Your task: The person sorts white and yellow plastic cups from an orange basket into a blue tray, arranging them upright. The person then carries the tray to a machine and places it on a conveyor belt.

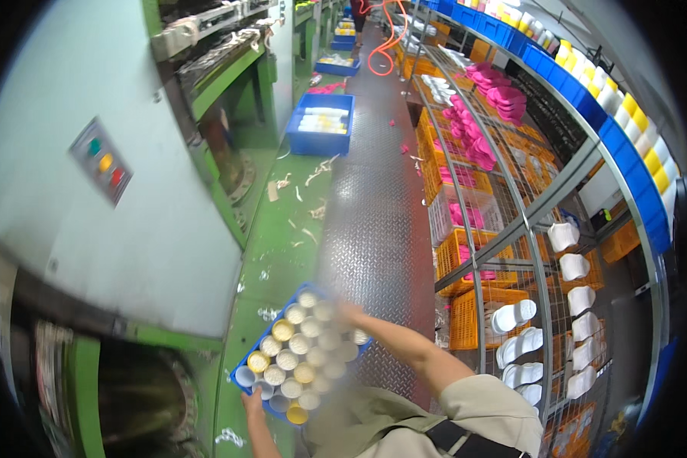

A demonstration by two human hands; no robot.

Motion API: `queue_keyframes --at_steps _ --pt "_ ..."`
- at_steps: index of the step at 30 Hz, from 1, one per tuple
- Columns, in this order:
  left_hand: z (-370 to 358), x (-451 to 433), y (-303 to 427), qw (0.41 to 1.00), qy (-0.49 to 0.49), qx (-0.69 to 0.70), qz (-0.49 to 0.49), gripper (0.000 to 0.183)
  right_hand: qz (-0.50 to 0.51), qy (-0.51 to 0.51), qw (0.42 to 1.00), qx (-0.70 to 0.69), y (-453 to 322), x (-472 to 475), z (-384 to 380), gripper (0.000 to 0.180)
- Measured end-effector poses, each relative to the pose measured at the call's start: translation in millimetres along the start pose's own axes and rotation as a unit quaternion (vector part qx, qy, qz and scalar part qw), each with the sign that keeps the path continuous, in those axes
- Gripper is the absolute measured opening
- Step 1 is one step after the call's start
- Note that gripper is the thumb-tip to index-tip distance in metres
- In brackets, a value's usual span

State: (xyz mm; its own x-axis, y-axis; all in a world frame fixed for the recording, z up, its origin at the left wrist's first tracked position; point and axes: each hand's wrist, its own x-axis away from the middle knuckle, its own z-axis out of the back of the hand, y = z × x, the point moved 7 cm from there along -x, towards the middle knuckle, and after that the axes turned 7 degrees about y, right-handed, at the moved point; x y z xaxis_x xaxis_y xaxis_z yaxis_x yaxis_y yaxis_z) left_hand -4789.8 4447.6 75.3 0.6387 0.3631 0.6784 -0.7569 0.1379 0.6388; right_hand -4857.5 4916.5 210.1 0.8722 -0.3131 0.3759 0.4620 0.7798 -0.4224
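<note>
A blue plastic crate [242, 366] filled with white and yellow cups, most of them holding pale granules, is in front of my body at the bottom middle. My left hand [253, 402] grips the crate's near left edge, beside a few cups that look empty. My right hand [350, 314] is at the crate's far right side; a blur covers that part, so its fingers are hard to make out. The cups on the crate's right side are blurred too.
Green machines with a control panel [102, 161] line the left. Another blue crate [320, 143] stands on the floor beside the metal walkway [372, 217], with scraps around. A wire rack [518, 212] with pink and white shoe parts runs along the right, orange baskets [464, 297] below. A person [359, 17] stands far ahead.
</note>
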Motion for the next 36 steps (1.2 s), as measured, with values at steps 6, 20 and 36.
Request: queue_keyframes --at_steps 6,20,36 --pt "-45 -99 -32 0.978 -0.003 0.056 0.202 0.043 0.031 -0.121 0.992 0.0 -72 -176 -29 0.057" --pt "-207 -67 119 0.978 -0.102 0.0 0.184 0.042 0.217 -0.095 0.955 -0.179 -72 -361 -63 0.045" --pt "-411 -18 259 0.977 -0.057 -0.061 0.198 0.041 -0.313 0.175 0.461 -0.812 110 -874 245 0.093"
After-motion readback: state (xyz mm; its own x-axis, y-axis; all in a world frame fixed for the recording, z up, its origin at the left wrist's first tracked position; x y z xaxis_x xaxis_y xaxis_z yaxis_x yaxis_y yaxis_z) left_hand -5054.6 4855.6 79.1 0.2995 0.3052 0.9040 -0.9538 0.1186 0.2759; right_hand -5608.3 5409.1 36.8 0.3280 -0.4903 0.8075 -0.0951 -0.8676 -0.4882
